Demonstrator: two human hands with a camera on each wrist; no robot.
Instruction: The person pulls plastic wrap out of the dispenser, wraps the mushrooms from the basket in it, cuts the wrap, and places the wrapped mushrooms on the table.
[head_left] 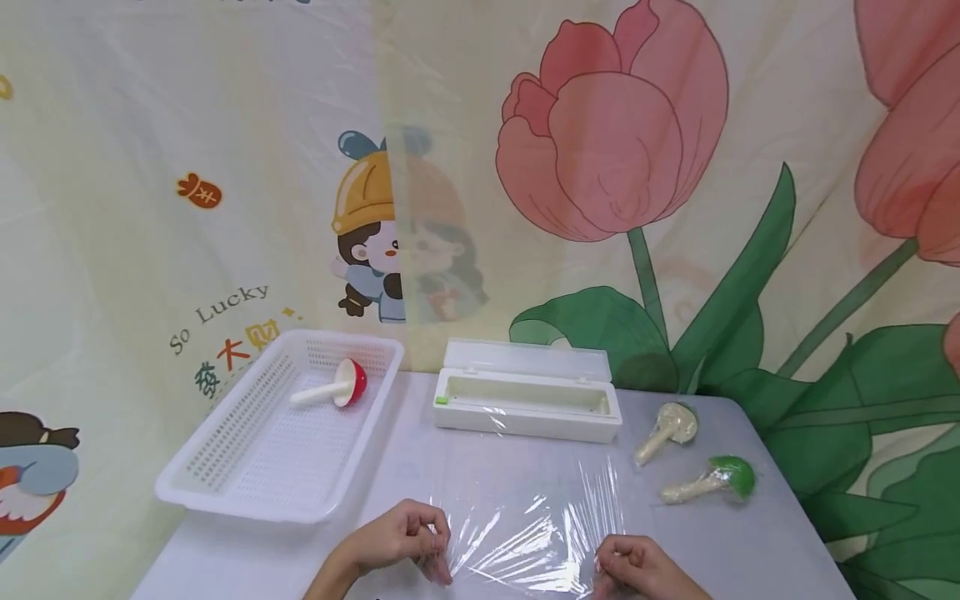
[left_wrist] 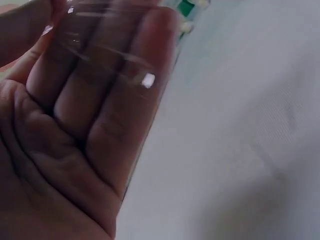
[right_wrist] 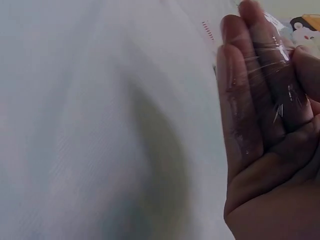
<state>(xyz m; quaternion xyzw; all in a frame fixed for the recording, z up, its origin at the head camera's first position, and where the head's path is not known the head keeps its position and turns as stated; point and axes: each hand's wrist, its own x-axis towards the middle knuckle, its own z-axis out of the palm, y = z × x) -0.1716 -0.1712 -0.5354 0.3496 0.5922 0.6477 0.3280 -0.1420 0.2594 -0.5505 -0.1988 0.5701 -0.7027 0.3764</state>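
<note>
A sheet of clear plastic wrap [head_left: 525, 542] stretches between my two hands over the front of the table, creased and shiny. My left hand [head_left: 408, 537] pinches its left edge between thumb and fingers. On the opposite side my right hand [head_left: 637, 567] grips the right edge the same way. In the left wrist view, film lies across the fingers [left_wrist: 120, 100] of that hand. The right wrist view likewise has film over the fingers [right_wrist: 260, 90]. Behind the sheet stands a white plastic wrap dispenser [head_left: 525, 421], its translucent lid [head_left: 528, 360] raised.
At the left, a white perforated basket [head_left: 247, 500] holds a toy mushroom [head_left: 352, 383] with a red cap. On the right lie a pale film-wrapped mushroom [head_left: 667, 432] and a green-capped wrapped one [head_left: 727, 479]. A printed curtain [head_left: 450, 83] hangs behind the table.
</note>
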